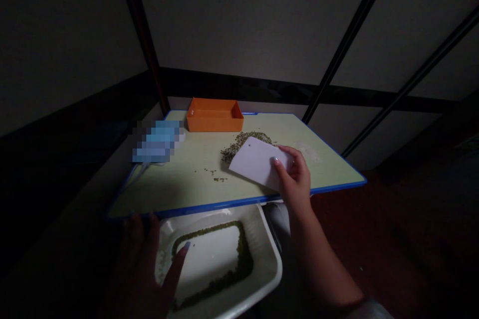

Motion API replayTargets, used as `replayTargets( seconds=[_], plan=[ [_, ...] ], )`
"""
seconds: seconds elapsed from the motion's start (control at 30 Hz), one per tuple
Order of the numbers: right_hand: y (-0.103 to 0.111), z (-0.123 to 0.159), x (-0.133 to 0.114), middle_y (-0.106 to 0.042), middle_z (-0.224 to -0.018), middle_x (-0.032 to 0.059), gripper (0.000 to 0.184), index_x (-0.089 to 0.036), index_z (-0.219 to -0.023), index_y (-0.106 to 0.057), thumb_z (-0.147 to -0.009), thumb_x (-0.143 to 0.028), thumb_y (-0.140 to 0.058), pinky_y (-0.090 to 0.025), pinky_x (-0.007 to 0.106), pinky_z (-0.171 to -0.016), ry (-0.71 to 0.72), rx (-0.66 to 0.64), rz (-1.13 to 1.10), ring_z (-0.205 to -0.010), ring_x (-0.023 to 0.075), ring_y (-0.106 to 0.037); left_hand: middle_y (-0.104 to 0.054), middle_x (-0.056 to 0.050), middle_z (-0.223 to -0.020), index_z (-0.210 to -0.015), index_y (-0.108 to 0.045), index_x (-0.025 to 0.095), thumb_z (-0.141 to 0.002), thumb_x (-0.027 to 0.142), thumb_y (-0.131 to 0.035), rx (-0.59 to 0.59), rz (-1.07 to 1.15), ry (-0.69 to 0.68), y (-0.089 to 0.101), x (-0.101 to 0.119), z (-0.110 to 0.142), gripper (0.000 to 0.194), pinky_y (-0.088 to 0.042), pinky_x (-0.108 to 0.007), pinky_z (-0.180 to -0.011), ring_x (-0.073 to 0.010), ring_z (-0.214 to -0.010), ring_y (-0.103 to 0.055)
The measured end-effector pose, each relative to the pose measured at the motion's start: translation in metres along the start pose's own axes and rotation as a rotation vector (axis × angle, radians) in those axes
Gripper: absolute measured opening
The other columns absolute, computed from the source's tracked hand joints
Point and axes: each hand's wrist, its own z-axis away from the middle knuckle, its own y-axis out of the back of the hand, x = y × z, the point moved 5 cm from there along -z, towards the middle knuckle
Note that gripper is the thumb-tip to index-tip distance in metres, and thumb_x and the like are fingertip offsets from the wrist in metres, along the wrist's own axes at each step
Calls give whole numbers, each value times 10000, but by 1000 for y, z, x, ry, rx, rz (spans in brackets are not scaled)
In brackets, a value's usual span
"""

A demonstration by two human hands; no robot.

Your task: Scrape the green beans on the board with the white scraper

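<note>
A: What's in the white plastic tray (268,254) nearest the person?

B: A ring of small green grains (244,259) banked along its inner walls, with the white floor showing in the middle. The tray sits just below the near edge of a pale green cutting board (179,182) with a blue rim.

A: And the left hand (138,274)?

B: Open, with the fingers spread, at the tray's left side. The index finger reaches in over the grains (it's dark down there, so I can't tell whether the fingertip touches anything).

A: The right hand (295,174)?

B: Closed around a white plastic bench scraper (254,162), with the thumb on its upper face and the fingers wrapped around its right end. The scraper is tilted on the board, its far edge against a heap of green grains (243,140). A few stray grains (219,178) lie just beside its left corner.

A: Any other containers?

B: Just 1: a low-walled orange rectangular tray (215,122) at the board's far edge, well apart from both hands. To its left is a blue object (159,142), too blurred to name. A pale powdery smear (309,152) marks the board to the right of the scraper.
</note>
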Motion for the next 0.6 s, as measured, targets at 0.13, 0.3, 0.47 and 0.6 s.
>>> replayTargets(
  seconds=[0.13, 0.3, 0.47, 0.6],
  plan=[
    [-7, 3, 0, -679, -1088, 40, 237, -275, -1061, -646, -826, -258, -666, -523, 387, -878, -25, -60, -53, -1007, 224, -638, -105, -150, -1648, -1451, -361, 120, -841, 622, -314, -12, 1, 3, 0, 1, 0, 791, -196, -535, -1219, -286, -1524, -64],
    [-11, 7, 1, -684, -1089, 43, 235, -265, -1069, -651, -835, -251, -663, -501, 383, -920, -1, -87, -56, -1037, 216, -632, -108, -137, -1650, -1449, -370, 150, -851, 608, -316, -7, -5, -26, 1, 2, -1, 755, -208, -534, -1217, -275, -1527, -75],
    [-13, 9, 2, -682, -1113, 42, 237, -268, -1088, -647, -853, -230, -641, -486, 377, -936, 40, -115, 1, -1059, 209, -623, -116, -134, -1650, -1445, -373, 160, -851, 616, -313, -6, -8, -9, 2, 2, -1, 751, -195, -538, -1222, -268, -1529, -75],
    [-15, 9, 1, -682, -1107, 41, 240, -272, -1085, -647, -852, -211, -636, -493, 367, -913, 60, -146, 19, -1052, 206, -623, -86, -121, -1656, -1465, -334, 174, -852, 617, -320, -15, 1, 8, 2, 2, 0, 756, -191, -542, -1223, -265, -1530, -65]
  ],
)
